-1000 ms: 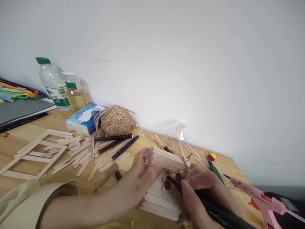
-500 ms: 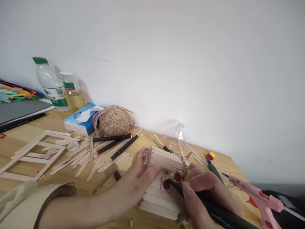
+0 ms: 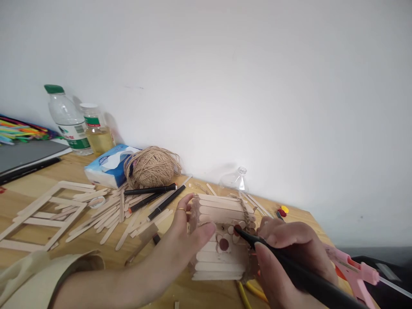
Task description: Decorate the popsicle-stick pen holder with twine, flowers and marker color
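Observation:
A holder covered in wooden craft sticks (image 3: 222, 259) lies on its side, with twine round its right end. My left hand (image 3: 188, 240) grips its left end, thumb laid across the sticks and fingers round the far side. A black marker (image 3: 289, 266) is held in my right hand (image 3: 289, 244). The marker's tip touches the upper brown disc (image 3: 237, 229), which has small wooden petals round it. Just below and left is a second brown disc (image 3: 224, 244), also ringed by petals.
Loose craft sticks (image 3: 109, 214) and several markers (image 3: 167, 202) lie left, beside a stick frame (image 3: 48, 210). Behind them are a twine ball (image 3: 152, 166), a tissue pack (image 3: 109, 165) and two bottles (image 3: 69, 120). A pink glue gun (image 3: 352, 270) is at right.
The marker's tip has moved from the lower brown disc up and right to the upper one. The stick-covered holder has turned slightly in my left hand. Yellow strands now show below it.

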The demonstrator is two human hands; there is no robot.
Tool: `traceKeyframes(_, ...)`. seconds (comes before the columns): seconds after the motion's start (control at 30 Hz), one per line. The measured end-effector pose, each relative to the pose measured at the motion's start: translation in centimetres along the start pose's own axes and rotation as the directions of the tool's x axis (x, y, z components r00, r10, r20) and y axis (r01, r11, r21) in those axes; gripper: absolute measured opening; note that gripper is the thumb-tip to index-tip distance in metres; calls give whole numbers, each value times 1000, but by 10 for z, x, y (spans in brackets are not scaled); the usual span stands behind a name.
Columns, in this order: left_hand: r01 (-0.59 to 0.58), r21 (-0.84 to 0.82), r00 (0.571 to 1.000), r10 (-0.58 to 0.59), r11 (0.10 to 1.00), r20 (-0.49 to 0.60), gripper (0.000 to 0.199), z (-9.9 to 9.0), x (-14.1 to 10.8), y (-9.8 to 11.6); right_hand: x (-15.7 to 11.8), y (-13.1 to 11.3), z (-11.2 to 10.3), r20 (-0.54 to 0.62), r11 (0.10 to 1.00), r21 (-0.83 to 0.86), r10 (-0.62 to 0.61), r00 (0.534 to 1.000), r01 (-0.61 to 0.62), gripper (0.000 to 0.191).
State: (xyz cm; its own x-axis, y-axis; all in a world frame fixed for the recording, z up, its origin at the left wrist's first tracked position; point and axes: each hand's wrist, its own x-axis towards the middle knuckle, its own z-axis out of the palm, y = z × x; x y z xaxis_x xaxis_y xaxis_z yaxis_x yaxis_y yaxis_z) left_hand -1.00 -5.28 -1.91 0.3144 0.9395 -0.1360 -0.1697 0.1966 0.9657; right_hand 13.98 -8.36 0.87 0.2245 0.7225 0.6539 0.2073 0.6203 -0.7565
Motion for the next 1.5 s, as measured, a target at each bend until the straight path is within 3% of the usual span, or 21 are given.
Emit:
traceKeyframes(0.13,19,-21,1000,-19,1000,11,64,2,-2,-1,3,6,-1,100,992,111,-64,993,53,17)
traceKeyframes(0.47,37,-79,998,-41,996,-46,63,7,-2,-3,-2,10,-1,56,999,42,15,998,-18,21)
traceKeyframes(0.7,70,-128,997,-72,989,-12,65,7,-2,-2,-3,5,9,2,994,29,104,995,-104,23)
traceKeyframes(1.17,95,-176,995,-94,980,15,70,9,-4,1,-1,11,4,31,994,72,77,997,-79,24)
traceKeyframes(1.37,94,-147,995,-96,985,-6,65,8,-3,2,-3,7,9,5,986,93,141,990,-141,24)
traceKeyframes(1.5,102,-177,995,-99,979,25,65,7,-3,2,-3,10,5,24,993,64,96,995,-98,25)
